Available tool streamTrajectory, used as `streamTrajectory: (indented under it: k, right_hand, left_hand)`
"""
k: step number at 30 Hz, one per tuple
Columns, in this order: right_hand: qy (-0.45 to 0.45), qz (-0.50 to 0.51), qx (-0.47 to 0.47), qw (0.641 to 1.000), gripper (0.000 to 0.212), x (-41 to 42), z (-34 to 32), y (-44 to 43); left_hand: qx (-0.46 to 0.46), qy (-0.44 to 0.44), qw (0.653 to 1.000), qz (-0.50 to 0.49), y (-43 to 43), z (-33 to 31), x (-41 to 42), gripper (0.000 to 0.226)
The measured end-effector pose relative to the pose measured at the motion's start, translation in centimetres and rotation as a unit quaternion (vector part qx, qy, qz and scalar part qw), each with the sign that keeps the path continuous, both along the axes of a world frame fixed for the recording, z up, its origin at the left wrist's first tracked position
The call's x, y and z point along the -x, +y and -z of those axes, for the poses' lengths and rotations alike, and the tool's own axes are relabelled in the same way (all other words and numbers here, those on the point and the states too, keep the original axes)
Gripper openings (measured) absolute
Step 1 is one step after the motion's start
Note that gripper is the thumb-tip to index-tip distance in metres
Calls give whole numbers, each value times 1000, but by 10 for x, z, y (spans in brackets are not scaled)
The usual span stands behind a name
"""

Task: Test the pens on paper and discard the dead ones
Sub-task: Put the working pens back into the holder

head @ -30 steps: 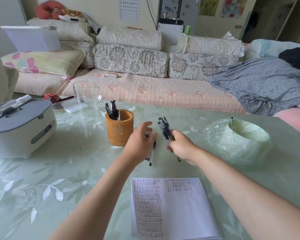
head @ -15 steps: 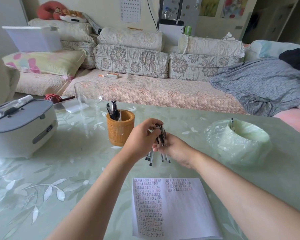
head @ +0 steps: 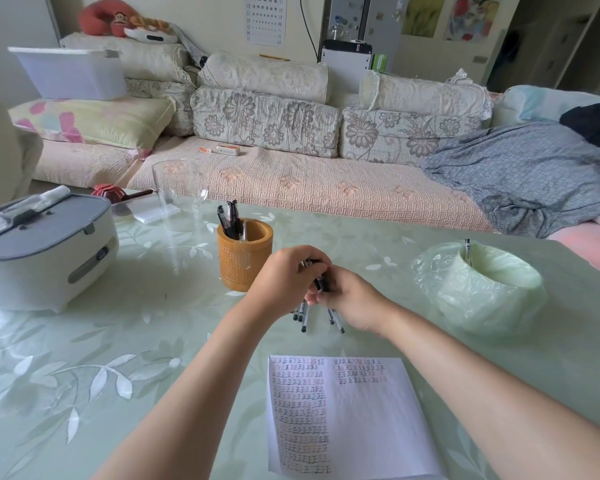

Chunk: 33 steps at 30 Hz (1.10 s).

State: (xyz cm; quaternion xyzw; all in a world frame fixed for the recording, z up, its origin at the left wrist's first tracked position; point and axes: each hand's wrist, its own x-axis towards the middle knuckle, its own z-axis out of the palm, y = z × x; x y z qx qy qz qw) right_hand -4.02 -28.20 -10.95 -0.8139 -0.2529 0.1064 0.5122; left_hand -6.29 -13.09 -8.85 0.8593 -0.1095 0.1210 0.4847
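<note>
Both hands are closed round one bunch of pens [head: 303,315], held over the middle of the table [head: 118,341]. The left hand [head: 283,277] has its fingers curled over the dark upper ends. The right hand [head: 355,303] meets it from the other side, with fingers and thumb wrapped round the barrels. The two hands touch at the knuckles. Below them the writing ends poke out in two small clusters, pointing down and towards the person. I cannot tell whether the tips touch the tabletop.

Nearer the person lies the sheet of paper [head: 354,427], flat on the table and well apart from the pens. Rows of small test marks fill its left column and the top of its right one.

Just beyond the left hand stands an upright woven pen holder [head: 245,265]. A few more dark pens [head: 229,220] lean against its left side. Off to the right is a low round bin lined with a pale green plastic bag [head: 478,296]. A single pen [head: 467,249] stands up at its far edge.

At the left end of the table sits a white appliance with a grey lid [head: 45,247]. A clear glass jug [head: 179,195] stands behind the pen holder. Past the table runs a long sofa [head: 291,188] with flowered cushions, and a grey blanket [head: 520,174] is heaped on its right end.
</note>
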Motion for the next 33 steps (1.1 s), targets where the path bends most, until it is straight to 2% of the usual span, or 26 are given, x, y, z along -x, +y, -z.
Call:
streamTrajectory:
  k: [2, 5, 9, 11, 13, 14, 18, 20, 24, 29, 33]
  right_hand:
    - [-1, 12, 20, 1000, 27, 0, 1, 0]
    - [-3, 37, 29, 999, 22, -2, -2, -2]
    - [-10, 87, -42, 995, 24, -8, -17, 5]
    - [-39, 114, -90, 989, 25, -14, -29, 17]
    - [-37, 131, -153, 979, 27, -23, -43, 37]
    - [-35, 135, -177, 974, 26, -29, -50, 49]
    - [-49, 171, -206, 962, 17, -61, -69, 95]
    - [-55, 192, -202, 959, 17, -74, -70, 116]
    - [-56, 222, -165, 959, 9, -86, -64, 142]
    - [-40, 237, -67, 968, 14, -89, -51, 153]
    - [-30, 246, 50, 968, 23, -90, -31, 152]
  left_hand:
    - [-3, -11, 1000, 7, 0, -1, 0, 12]
    - [-3, -60, 998, -20, 8, -6, -4, 23]
    - [52, -135, 979, -147, 39, -16, -10, 14]
    - [82, -134, 964, -217, 53, -10, -11, 11]
    - [73, -113, 950, -281, 66, 2, -11, 12]
    - [65, -102, 945, -303, 70, 8, -12, 15]
    - [52, -57, 942, -325, 81, 21, -18, 54]
    - [44, -32, 951, -305, 82, 24, -20, 67]
    - [22, -1, 964, -264, 82, 30, -26, 67]
    - [-9, -12, 963, -270, 83, 37, -28, 68]
    - [-14, -24, 961, -276, 82, 41, -31, 66]
